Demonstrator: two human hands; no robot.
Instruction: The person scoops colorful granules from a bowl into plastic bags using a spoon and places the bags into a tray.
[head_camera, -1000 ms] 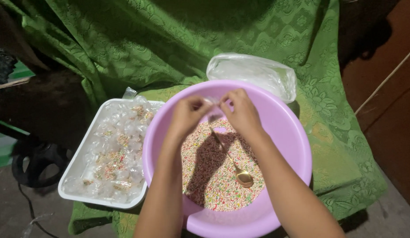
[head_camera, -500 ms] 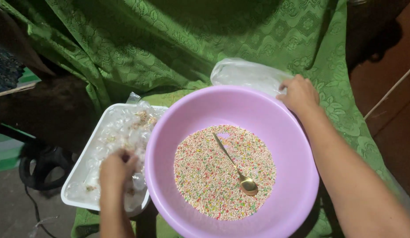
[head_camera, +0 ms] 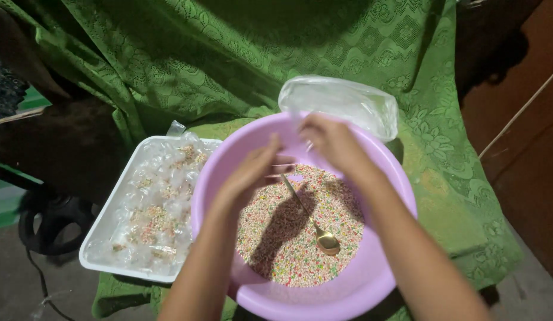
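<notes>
Hands meet above the round lilac plastic basin (head_camera: 377, 279) of multicoloured sprinkle beads (head_camera: 288, 249): the left hand (head_camera: 252, 172) and right hand (head_camera: 333, 142) seemingly pinch a small clear plastic pouch (head_camera: 309, 144), probably ready for spooning with the gold metal spoon (head_camera: 315, 223).

Head camera looks steeply down, close over the pink basin (head_camera: 371, 285).

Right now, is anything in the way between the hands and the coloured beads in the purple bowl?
Nothing visible blocks them. The left hand and right hand hover over the purple bowl, directly above the coloured beads. Only a gold spoon lies on the beads, below the hands, leaving most of them uncovered.
</notes>
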